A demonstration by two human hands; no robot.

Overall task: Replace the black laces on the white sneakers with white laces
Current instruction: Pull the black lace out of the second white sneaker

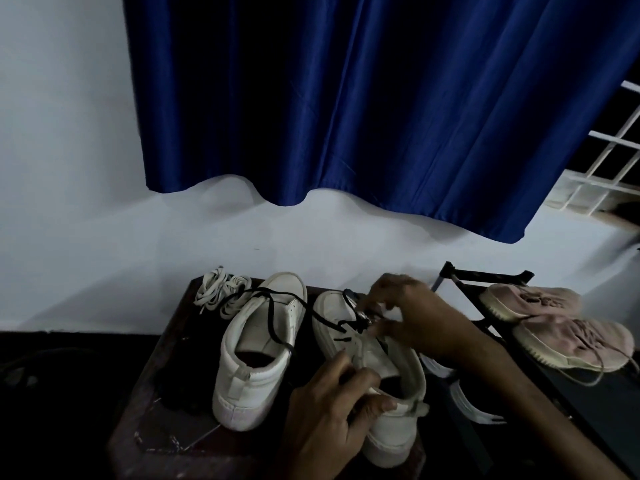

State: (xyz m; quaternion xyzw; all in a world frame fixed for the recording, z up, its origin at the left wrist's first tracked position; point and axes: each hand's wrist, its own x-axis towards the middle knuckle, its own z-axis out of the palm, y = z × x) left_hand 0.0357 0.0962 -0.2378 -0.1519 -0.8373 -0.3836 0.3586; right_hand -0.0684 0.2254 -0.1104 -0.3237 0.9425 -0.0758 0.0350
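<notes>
Left hand (332, 403) grips the white leather sneaker (391, 439) by its collar to steady it, while right hand (410, 315) pinches its thin black lace (325, 322)

Left hand (329, 407) fingers curled round sneaker (394, 431) tongue, right hand (412, 317) farther forward, forearm angled in, fingertips pinching black lace (329, 323)

Setting was a dim room in a home. Evidence: blue curtain (346, 98) hung against plain white wall (62, 168); white window grille (609, 161) at right; black shoe rack (485, 275) carrying pink sneakers (554, 327); small worn wooden tabletop (156, 410) beside it.
</notes>
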